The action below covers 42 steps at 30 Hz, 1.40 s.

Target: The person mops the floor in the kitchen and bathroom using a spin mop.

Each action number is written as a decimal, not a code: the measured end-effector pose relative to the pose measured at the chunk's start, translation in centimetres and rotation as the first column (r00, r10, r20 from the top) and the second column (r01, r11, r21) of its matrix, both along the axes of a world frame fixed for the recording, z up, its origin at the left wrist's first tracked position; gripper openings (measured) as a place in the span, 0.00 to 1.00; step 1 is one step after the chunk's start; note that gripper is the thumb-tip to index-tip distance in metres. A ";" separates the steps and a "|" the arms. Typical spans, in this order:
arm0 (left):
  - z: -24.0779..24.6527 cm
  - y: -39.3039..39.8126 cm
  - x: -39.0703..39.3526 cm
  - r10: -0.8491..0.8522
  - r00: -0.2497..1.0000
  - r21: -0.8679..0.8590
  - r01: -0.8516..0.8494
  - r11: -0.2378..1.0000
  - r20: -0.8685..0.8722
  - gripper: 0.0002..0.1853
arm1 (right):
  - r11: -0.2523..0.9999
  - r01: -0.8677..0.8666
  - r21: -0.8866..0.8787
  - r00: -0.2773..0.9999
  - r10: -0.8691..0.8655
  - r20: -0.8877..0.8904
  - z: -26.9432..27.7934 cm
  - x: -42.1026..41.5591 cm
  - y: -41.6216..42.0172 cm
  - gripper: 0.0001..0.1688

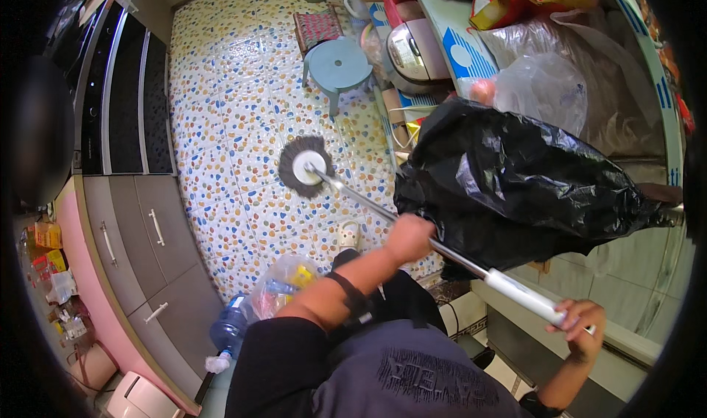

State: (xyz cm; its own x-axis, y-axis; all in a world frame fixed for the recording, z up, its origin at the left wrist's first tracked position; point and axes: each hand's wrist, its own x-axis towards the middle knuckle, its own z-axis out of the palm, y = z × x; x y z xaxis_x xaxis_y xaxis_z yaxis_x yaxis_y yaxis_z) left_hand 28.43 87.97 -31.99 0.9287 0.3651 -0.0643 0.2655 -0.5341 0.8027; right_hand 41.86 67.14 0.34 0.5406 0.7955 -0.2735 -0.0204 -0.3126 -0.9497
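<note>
A spin mop (367,201) with a metal pole slants across the middle of the view. Its round white head with a dark grey fringe (291,169) lies on the pebble-patterned tile floor (237,136). Partway up the pole, my left hand (410,238) is closed around the metal shaft. My right hand (580,321) grips the end of the white handle sleeve (525,296). A large black plastic bag (519,180) hangs just beyond the pole on the right.
Ahead stand a blue-grey plastic stool (338,63) and a woven-seat stool (319,28). A rice cooker (411,50) sits on the right-hand shelving. Grey cabinets (149,235) line the left. A blue water bottle (229,324) and a filled clear bag (281,280) stand near my legs.
</note>
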 end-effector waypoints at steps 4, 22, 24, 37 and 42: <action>0.4 -2.1 1.5 -0.078 0.996 -0.078 0.080 0.994 0.035 0.09 | 0.992 0.124 0.036 0.992 -0.125 0.036 1.0 1.5 -2.6 0.17; -8.0 18.3 -19.8 0.675 0.718 0.259 -0.628 0.734 -0.171 0.08 | 0.597 -0.682 0.422 0.697 0.706 0.128 -16.4 -11.4 20.8 0.04; -7.3 16.7 -20.6 0.684 0.695 0.284 -0.625 0.727 -0.222 0.07 | 0.578 -0.689 0.436 0.678 0.728 0.107 -15.9 -11.7 19.7 0.04; -4.9 -7.7 -5.8 0.205 0.957 -0.205 -0.163 0.965 0.203 0.16 | 0.888 -0.457 0.051 0.887 0.459 -0.051 -4.1 2.5 -4.9 0.11; -3.2 -9.4 1.5 -0.148 0.989 -0.284 0.150 0.947 0.029 0.19 | 0.948 0.231 -0.218 0.963 -0.191 0.188 -0.5 3.5 -11.2 0.08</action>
